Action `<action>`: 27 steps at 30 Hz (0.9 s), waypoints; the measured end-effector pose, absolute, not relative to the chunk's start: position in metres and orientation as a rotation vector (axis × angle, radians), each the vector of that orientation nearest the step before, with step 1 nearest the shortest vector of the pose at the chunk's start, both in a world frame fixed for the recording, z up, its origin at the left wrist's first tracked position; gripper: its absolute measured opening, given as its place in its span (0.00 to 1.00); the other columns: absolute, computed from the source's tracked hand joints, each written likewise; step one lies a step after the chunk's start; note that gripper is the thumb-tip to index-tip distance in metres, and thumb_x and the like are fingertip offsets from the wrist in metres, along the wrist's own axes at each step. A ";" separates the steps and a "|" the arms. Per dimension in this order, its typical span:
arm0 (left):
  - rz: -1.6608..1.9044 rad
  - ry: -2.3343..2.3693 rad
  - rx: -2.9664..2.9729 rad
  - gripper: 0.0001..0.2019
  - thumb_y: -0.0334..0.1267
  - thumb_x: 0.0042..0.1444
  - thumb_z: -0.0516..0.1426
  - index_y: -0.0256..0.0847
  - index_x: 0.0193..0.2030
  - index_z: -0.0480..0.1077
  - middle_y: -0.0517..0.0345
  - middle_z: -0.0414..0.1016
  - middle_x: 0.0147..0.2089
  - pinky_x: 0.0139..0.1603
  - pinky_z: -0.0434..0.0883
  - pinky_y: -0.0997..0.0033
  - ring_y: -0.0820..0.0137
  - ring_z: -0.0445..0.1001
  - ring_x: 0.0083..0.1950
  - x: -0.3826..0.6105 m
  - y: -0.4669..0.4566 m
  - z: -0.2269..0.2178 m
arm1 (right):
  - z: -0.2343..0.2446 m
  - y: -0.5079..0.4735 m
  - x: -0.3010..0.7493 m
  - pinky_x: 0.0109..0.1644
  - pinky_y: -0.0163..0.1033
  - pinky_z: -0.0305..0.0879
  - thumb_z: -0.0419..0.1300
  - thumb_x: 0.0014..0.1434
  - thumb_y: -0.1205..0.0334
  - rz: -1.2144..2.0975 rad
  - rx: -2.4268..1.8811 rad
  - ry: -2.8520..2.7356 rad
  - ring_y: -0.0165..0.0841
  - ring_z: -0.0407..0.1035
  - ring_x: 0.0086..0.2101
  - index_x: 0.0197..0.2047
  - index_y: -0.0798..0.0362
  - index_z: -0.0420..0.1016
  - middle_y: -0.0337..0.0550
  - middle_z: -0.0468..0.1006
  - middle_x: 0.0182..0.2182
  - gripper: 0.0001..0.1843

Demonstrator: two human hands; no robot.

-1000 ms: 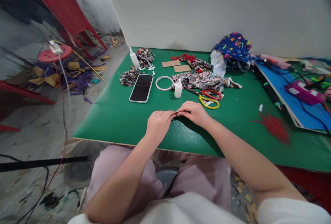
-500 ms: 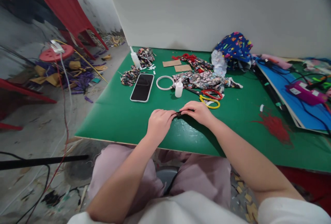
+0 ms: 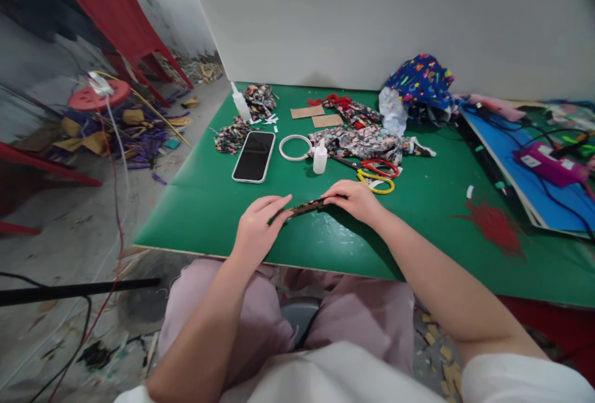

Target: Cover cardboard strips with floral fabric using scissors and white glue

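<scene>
A narrow, dark flower-patterned fabric strip (image 3: 307,207) stretches between my two hands above the green table (image 3: 204,211). My left hand (image 3: 258,228) has its thumb at the strip's left end, with the index finger reaching out above it. My right hand (image 3: 354,199) pinches the right end between thumb and fingers. Just beyond the strip stands a small white bottle (image 3: 320,160). Scissors (image 3: 377,178) with red and yellow handles lie past my right hand. A white ring (image 3: 295,148) and a phone (image 3: 254,157) rest farther left.
Patterned fabric pieces (image 3: 362,142) lie at mid-table, with two brown cards (image 3: 327,121) behind. A second white bottle (image 3: 240,105) leans at the back left. Red threads (image 3: 495,229) and a blue board (image 3: 534,173) are at the right. A red chair (image 3: 111,12) stands left.
My left hand has slid left and slightly toward me, away from the right hand, exposing more of the fabric strip. My right hand stays nearly in place.
</scene>
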State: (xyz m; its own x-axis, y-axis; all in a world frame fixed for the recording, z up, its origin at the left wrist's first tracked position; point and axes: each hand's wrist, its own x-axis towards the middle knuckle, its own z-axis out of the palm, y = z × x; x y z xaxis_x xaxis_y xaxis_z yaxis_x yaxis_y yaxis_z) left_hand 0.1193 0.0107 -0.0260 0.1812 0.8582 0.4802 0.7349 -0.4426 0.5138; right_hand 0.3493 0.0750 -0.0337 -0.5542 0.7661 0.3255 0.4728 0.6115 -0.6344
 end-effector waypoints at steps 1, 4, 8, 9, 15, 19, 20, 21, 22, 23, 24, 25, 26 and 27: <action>1.114 1.553 2.278 0.12 0.37 0.53 0.56 0.42 0.44 0.71 0.55 0.74 0.40 0.44 0.71 0.67 0.70 0.72 0.40 0.120 0.011 -0.026 | -0.034 0.075 0.349 0.40 0.36 0.65 0.58 0.53 0.61 0.657 -0.971 -2.247 0.30 0.70 0.34 0.34 0.50 0.77 0.40 0.79 0.30 0.07; 1.136 1.539 2.282 0.08 0.37 0.53 0.56 0.41 0.40 0.73 0.55 0.75 0.37 0.41 0.71 0.69 0.71 0.72 0.38 0.124 0.011 -0.027 | -0.034 0.075 0.349 0.40 0.36 0.65 0.58 0.53 0.61 0.663 -0.971 -2.241 0.30 0.70 0.34 0.34 0.50 0.77 0.40 0.79 0.31 0.07; 1.154 1.574 2.262 0.06 0.35 0.54 0.55 0.41 0.35 0.73 0.58 0.76 0.32 0.37 0.70 0.72 0.72 0.72 0.34 0.128 0.011 -0.028 | -0.033 0.075 0.348 0.40 0.35 0.65 0.58 0.53 0.61 0.653 -0.969 -2.252 0.30 0.70 0.34 0.34 0.51 0.77 0.40 0.79 0.31 0.07; 1.148 1.582 2.261 0.06 0.35 0.54 0.55 0.41 0.35 0.73 0.58 0.76 0.32 0.37 0.70 0.72 0.72 0.72 0.33 0.128 0.010 -0.028 | -0.032 0.075 0.348 0.40 0.35 0.65 0.58 0.53 0.62 0.647 -0.969 -2.256 0.30 0.70 0.34 0.34 0.51 0.77 0.40 0.79 0.31 0.07; 1.112 1.620 2.274 0.05 0.34 0.53 0.56 0.40 0.34 0.74 0.59 0.77 0.32 0.37 0.69 0.72 0.72 0.73 0.34 0.127 0.009 -0.028 | -0.033 0.075 0.348 0.40 0.36 0.65 0.58 0.53 0.61 0.618 -0.985 -2.279 0.31 0.71 0.34 0.34 0.51 0.77 0.40 0.79 0.31 0.07; 1.111 1.583 2.312 0.06 0.34 0.53 0.55 0.40 0.35 0.74 0.57 0.77 0.33 0.38 0.70 0.72 0.72 0.73 0.34 0.126 0.009 -0.029 | -0.033 0.075 0.348 0.40 0.36 0.65 0.58 0.53 0.62 0.586 -0.982 -2.300 0.31 0.70 0.34 0.34 0.52 0.77 0.41 0.79 0.31 0.07; 1.110 1.572 2.326 0.06 0.34 0.54 0.55 0.40 0.35 0.74 0.57 0.77 0.33 0.38 0.70 0.72 0.71 0.73 0.34 0.126 0.009 -0.029 | -0.032 0.076 0.348 0.40 0.36 0.65 0.58 0.53 0.62 0.582 -0.979 -2.304 0.31 0.70 0.34 0.34 0.53 0.77 0.42 0.79 0.31 0.07; 1.107 1.563 2.339 0.06 0.34 0.54 0.55 0.39 0.35 0.74 0.56 0.77 0.33 0.38 0.70 0.72 0.71 0.73 0.34 0.126 0.009 -0.029 | -0.032 0.076 0.348 0.40 0.36 0.65 0.58 0.54 0.62 0.579 -0.976 -2.308 0.31 0.70 0.34 0.34 0.53 0.77 0.42 0.79 0.31 0.07; 1.100 1.557 2.347 0.07 0.34 0.54 0.54 0.39 0.36 0.74 0.56 0.77 0.34 0.38 0.70 0.72 0.71 0.73 0.34 0.126 0.010 -0.030 | -0.032 0.076 0.348 0.40 0.36 0.65 0.58 0.54 0.62 0.577 -0.973 -2.312 0.31 0.70 0.34 0.34 0.53 0.77 0.42 0.79 0.31 0.07; 1.087 1.557 2.351 0.07 0.34 0.55 0.54 0.39 0.36 0.74 0.56 0.77 0.34 0.38 0.70 0.72 0.71 0.73 0.34 0.126 0.010 -0.031 | -0.032 0.076 0.348 0.40 0.36 0.65 0.57 0.54 0.62 0.577 -0.971 -2.317 0.31 0.70 0.34 0.34 0.53 0.77 0.42 0.79 0.31 0.08; 1.068 1.562 2.351 0.07 0.34 0.55 0.54 0.39 0.36 0.74 0.56 0.77 0.34 0.38 0.70 0.71 0.71 0.73 0.34 0.126 0.010 -0.031 | -0.032 0.076 0.348 0.40 0.36 0.65 0.57 0.54 0.62 0.576 -0.969 -2.320 0.31 0.70 0.34 0.34 0.53 0.77 0.41 0.79 0.31 0.08; 1.043 1.571 2.350 0.08 0.35 0.56 0.53 0.39 0.37 0.73 0.56 0.77 0.34 0.39 0.70 0.71 0.71 0.73 0.35 0.126 0.010 -0.032 | -0.033 0.076 0.348 0.40 0.36 0.65 0.57 0.54 0.62 0.576 -0.969 -2.320 0.31 0.70 0.34 0.34 0.53 0.77 0.41 0.79 0.31 0.08; 1.017 1.578 2.349 0.08 0.35 0.56 0.53 0.39 0.37 0.73 0.56 0.77 0.34 0.39 0.70 0.70 0.71 0.73 0.35 0.125 0.009 -0.033 | -0.033 0.075 0.348 0.40 0.36 0.64 0.57 0.54 0.62 0.577 -0.967 -2.319 0.31 0.70 0.34 0.34 0.53 0.77 0.41 0.79 0.31 0.08; 0.993 1.584 2.350 0.09 0.35 0.56 0.52 0.38 0.38 0.73 0.55 0.76 0.35 0.39 0.70 0.70 0.70 0.72 0.35 0.125 0.009 -0.034 | -0.033 0.075 0.348 0.40 0.36 0.64 0.57 0.54 0.61 0.579 -0.965 -2.317 0.31 0.70 0.34 0.34 0.53 0.77 0.41 0.79 0.31 0.08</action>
